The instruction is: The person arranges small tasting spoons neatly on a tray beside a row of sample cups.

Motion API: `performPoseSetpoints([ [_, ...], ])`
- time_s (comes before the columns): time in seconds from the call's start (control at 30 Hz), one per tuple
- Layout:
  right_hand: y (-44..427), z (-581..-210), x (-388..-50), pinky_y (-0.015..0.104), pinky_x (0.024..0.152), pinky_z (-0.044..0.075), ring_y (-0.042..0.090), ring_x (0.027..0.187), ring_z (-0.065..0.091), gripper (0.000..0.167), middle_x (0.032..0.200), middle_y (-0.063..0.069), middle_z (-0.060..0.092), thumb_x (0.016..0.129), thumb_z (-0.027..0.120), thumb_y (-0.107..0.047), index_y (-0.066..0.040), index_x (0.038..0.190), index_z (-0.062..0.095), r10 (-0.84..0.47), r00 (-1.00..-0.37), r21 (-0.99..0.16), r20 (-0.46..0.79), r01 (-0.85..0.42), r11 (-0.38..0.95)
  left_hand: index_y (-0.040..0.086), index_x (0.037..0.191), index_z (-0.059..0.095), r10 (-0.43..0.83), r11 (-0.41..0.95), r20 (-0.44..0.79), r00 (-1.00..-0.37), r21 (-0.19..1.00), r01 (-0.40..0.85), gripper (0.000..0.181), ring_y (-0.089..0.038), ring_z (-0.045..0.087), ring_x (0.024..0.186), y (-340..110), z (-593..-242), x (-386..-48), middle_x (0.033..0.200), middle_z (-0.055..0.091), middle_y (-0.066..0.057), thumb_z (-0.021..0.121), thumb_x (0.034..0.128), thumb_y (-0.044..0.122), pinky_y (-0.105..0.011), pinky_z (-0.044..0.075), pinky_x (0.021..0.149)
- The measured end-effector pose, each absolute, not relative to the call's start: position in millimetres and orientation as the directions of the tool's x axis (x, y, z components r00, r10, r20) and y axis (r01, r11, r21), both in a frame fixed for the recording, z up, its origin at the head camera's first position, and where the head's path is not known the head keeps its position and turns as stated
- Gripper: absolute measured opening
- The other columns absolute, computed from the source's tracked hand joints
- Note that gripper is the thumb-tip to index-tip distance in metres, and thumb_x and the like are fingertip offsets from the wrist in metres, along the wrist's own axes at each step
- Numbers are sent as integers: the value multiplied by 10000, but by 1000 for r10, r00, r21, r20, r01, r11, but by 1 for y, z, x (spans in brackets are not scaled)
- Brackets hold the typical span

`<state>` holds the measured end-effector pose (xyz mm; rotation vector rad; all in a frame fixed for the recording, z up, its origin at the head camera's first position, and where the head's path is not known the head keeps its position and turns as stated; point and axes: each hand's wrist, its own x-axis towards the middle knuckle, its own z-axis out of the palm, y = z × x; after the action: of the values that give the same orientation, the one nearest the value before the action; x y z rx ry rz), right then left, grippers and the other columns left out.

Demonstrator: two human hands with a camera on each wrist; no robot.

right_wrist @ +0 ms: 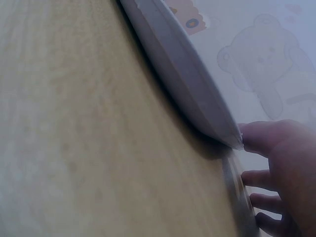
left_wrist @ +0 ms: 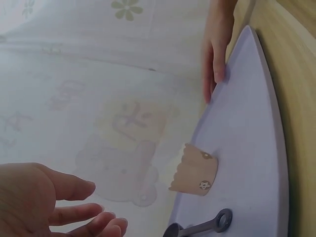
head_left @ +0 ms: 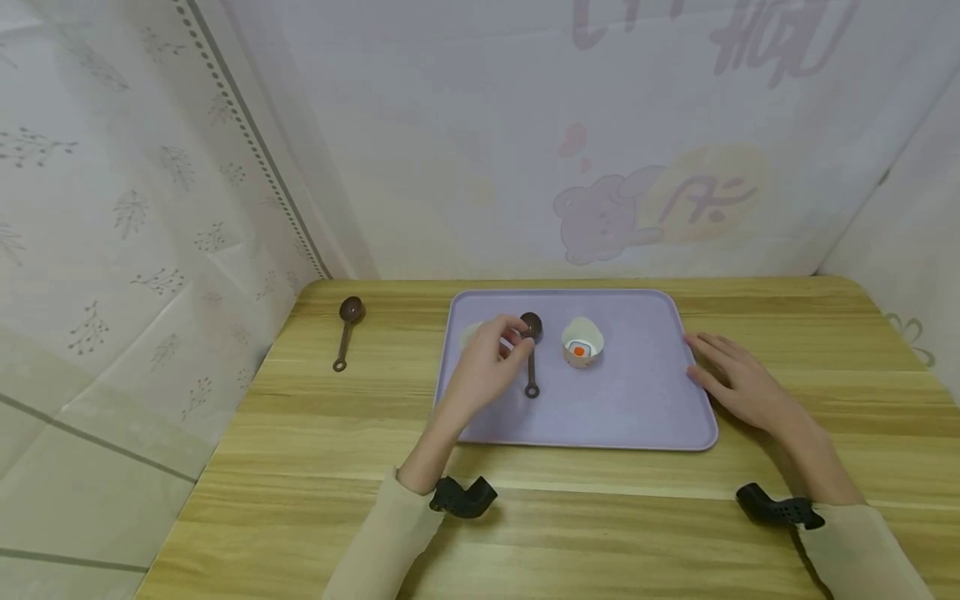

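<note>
My left hand hovers over the left half of a lilac tray, its fingers loosely bent with nothing between them. Close by its fingertips, a dark brown measuring spoon lies on the tray, bowl toward the back. To the right of the spoon stands a paper baking cup with a scalloped rim; a small white piece with an orange-red patch sits inside. Something pale is mostly hidden behind my left hand. At the tray's right edge, the fingertips of my right hand touch the rim, fingers extended.
A second dark brown measuring spoon lies on the wooden table, left of the tray. A printed cloth hangs behind the table's back edge, and another patterned cloth hangs along the left.
</note>
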<state>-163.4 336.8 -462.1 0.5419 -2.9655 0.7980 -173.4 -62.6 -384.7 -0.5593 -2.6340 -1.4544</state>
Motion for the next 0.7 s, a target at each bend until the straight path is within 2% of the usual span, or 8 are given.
performPoseSetpoints([
  [0.4,338,-463,-164,733,1094,163,572,1412,215,615,1549,322,307,1048,554,-324,-98,1576,336,-322,-941,-487,101,-329,809,16,1150,659,229,502,252,-940,797,336,219,-270,627,829,-70,-378,-173,979,638,-106,659,972,144,-340,523,723],
  [0.7,338,-464,-164,734,1092,166,569,1413,217,611,1550,313,314,1046,558,-322,-99,1573,345,-326,-939,-490,113,-338,803,-19,1162,651,223,500,249,-942,801,330,238,-251,618,806,-76,-379,-176,984,633,-124,658,967,118,-342,524,717],
])
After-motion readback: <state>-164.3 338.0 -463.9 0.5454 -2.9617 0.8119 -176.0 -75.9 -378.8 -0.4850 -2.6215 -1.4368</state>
